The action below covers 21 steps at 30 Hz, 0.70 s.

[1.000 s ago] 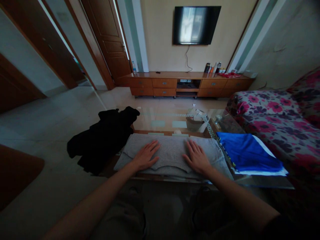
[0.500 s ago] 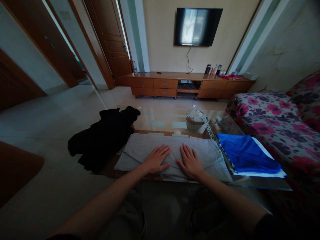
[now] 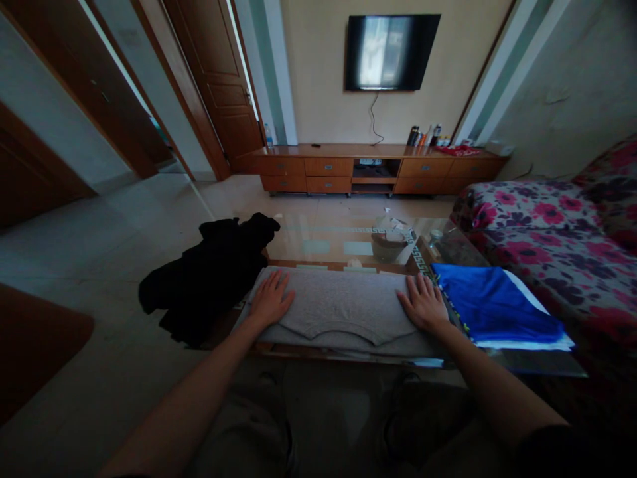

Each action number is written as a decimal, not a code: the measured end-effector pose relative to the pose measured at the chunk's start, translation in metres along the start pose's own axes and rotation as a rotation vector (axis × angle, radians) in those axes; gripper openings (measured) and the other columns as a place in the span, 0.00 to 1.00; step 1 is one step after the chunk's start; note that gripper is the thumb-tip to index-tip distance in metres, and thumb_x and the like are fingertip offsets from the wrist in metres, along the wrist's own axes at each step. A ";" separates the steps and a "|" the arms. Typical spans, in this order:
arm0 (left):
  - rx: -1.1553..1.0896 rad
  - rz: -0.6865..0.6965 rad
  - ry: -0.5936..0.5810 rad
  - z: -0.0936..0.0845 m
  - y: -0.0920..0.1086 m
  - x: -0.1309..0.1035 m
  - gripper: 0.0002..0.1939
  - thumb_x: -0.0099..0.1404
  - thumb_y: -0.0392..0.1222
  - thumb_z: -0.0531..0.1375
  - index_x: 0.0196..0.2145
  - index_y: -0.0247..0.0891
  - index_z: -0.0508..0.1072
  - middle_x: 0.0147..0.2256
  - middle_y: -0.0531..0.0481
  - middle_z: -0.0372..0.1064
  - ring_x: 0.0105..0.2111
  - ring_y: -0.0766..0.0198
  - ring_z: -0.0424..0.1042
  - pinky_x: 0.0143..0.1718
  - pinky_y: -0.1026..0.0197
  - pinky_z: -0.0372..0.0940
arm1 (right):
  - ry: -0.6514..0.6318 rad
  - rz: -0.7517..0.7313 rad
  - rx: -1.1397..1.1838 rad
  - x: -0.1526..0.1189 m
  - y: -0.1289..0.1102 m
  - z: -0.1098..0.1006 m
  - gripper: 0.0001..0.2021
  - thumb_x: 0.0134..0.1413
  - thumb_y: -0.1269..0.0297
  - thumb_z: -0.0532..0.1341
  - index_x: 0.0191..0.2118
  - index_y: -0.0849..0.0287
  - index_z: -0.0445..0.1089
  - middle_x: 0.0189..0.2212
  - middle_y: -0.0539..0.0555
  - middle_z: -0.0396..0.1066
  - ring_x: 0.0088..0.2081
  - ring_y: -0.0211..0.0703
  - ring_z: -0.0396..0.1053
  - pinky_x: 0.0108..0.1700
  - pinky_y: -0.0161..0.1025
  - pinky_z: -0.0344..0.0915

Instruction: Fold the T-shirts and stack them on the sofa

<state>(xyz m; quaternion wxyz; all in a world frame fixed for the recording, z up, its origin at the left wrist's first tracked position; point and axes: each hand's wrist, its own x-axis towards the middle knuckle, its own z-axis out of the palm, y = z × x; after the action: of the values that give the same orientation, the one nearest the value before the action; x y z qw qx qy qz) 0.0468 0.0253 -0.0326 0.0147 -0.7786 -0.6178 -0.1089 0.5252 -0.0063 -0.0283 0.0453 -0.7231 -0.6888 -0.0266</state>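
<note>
A grey shirt (image 3: 343, 302) lies folded into a wide rectangle on the glass table (image 3: 323, 232), its curved neckline along the near edge. My left hand (image 3: 271, 302) rests flat on the shirt's left end, fingers spread. On the right end lies my right hand (image 3: 424, 302), also flat with its fingers apart. Neither hand grips the cloth. A heap of black clothing (image 3: 213, 272) is left of the shirt. Just right of my right hand sits folded blue cloth (image 3: 497, 305) with white cloth beneath it.
A glass jar (image 3: 435, 238) and a dark bowl-like shape (image 3: 391, 245) show beyond the shirt. The flowered sofa (image 3: 537, 232) stands at the right. A long wooden cabinet (image 3: 328, 166) is under the television (image 3: 393, 53).
My hands have moved apart from the middle of the shirt to its two ends. The shirt's neckline now shows at the near side, and its outline looks narrower and neater.
</note>
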 end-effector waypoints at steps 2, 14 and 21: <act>0.021 -0.022 0.004 0.001 -0.012 0.000 0.34 0.74 0.55 0.46 0.71 0.38 0.54 0.72 0.42 0.47 0.72 0.52 0.43 0.71 0.47 0.40 | 0.005 0.020 -0.009 0.005 0.011 0.005 0.41 0.68 0.38 0.39 0.75 0.62 0.45 0.75 0.63 0.33 0.74 0.58 0.31 0.71 0.57 0.34; 0.036 -0.222 -0.035 -0.007 -0.018 0.001 0.40 0.71 0.62 0.46 0.72 0.36 0.51 0.73 0.37 0.41 0.72 0.46 0.43 0.69 0.44 0.45 | 0.045 0.014 -0.024 0.001 0.008 0.009 0.41 0.68 0.38 0.38 0.74 0.63 0.47 0.75 0.62 0.37 0.74 0.56 0.33 0.72 0.55 0.34; 0.051 -0.392 0.023 -0.010 -0.013 -0.001 0.37 0.73 0.58 0.44 0.71 0.32 0.52 0.70 0.32 0.49 0.70 0.43 0.50 0.66 0.41 0.50 | 0.030 0.040 0.001 0.002 0.005 0.008 0.41 0.67 0.39 0.38 0.74 0.62 0.47 0.75 0.62 0.35 0.75 0.56 0.32 0.71 0.55 0.34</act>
<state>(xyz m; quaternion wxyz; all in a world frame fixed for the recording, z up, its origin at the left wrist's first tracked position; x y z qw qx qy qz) 0.0329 0.0256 -0.0247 0.0200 -0.6417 -0.7598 -0.1028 0.5300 -0.0040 -0.0364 0.0565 -0.7363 -0.6733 -0.0365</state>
